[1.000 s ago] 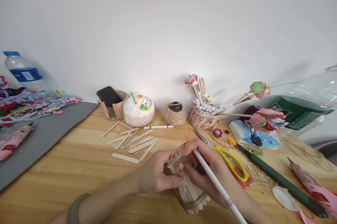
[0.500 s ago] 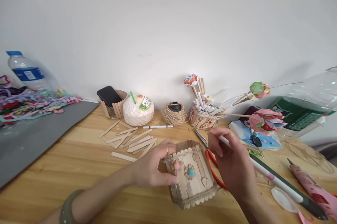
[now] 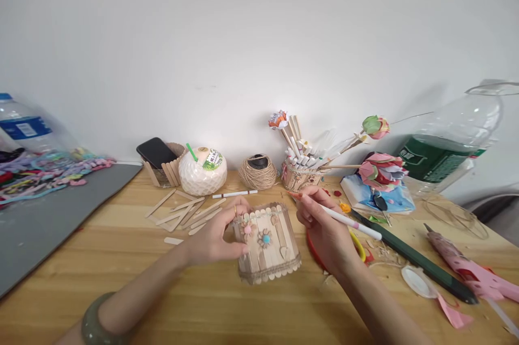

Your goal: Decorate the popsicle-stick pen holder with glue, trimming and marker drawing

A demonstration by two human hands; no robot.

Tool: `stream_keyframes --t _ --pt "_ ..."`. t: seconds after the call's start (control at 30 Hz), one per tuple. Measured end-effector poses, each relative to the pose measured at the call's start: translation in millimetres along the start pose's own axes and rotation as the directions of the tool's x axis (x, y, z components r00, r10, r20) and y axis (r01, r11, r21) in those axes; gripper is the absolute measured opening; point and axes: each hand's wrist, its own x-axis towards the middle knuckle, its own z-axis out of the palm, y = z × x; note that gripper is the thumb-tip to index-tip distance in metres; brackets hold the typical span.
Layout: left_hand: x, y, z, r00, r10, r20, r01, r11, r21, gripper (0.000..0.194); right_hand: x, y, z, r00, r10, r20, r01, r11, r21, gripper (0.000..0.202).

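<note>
My left hand (image 3: 217, 234) grips the left side of a craft-stick box (image 3: 270, 258), thumb on its front and fingers behind. The box has a pink-centred flower (image 3: 247, 229), a blue-centred flower (image 3: 265, 238) and twine round its lower edge. In my right hand (image 3: 324, 226) is a white marker (image 3: 348, 219), pinched like a pen. Its orange tip points left, above the box's upper right corner and apart from it. Beneath that hand lie scissors (image 3: 357, 245) with red and yellow handles, partly hidden.
Loose craft sticks (image 3: 170, 218) lie left, before a phone (image 3: 154, 148) in a stick holder and a white coconut (image 3: 203, 172). Behind are twine (image 3: 258, 173) and a pen holder (image 3: 302, 177). Rightward are paper flowers (image 3: 383, 171), a dark green strip (image 3: 421, 261) and a pink glue gun (image 3: 462, 266).
The whole view has shifted. My right hand has turned the marker so its orange tip now shows, pointing left. My left hand still holds the box, which sits more level.
</note>
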Motion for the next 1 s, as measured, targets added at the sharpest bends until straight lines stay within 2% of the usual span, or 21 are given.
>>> stream_keyframes --t 0.1,0.2,0.37,0.5,0.63,0.8,1.0 --pt "-1 -3 -5.5 0.996 0.044 -0.072 -0.033 0.990 0.140 0.024 0 2 -1 1.000 -0.020 -0.009 0.020 1.000 -0.018 0.016" --pt "0 -6 -8.4 0.989 0.046 -0.142 -0.008 0.967 0.255 0.027 0 3 0 1.000 -0.012 -0.002 0.012 0.999 -0.034 0.017" --pt "3 -17 -8.7 0.975 0.085 -0.206 -0.023 0.959 0.284 0.035 -1 7 1 0.999 0.023 0.023 -0.023 1.000 -0.018 0.016" --pt "3 -19 -9.3 0.986 0.085 -0.143 -0.031 0.938 0.345 0.048 0 7 2 0.999 0.036 0.034 -0.036 0.999 0.000 0.015" --pt "3 -14 -9.6 0.996 0.060 -0.068 -0.024 0.899 0.437 0.047 1 6 3 0.999 0.031 0.031 -0.032 0.999 0.031 0.015" --pt "2 -14 -12.5 0.994 0.050 -0.100 -0.010 0.932 0.362 0.048 2 7 1 0.999 0.023 0.040 -0.025 0.998 0.056 0.022" --pt "3 -30 -18.4 0.964 0.138 -0.227 -0.094 0.977 0.194 0.049 4 8 -1 0.997 0.042 0.061 -0.047 0.995 0.087 0.022"
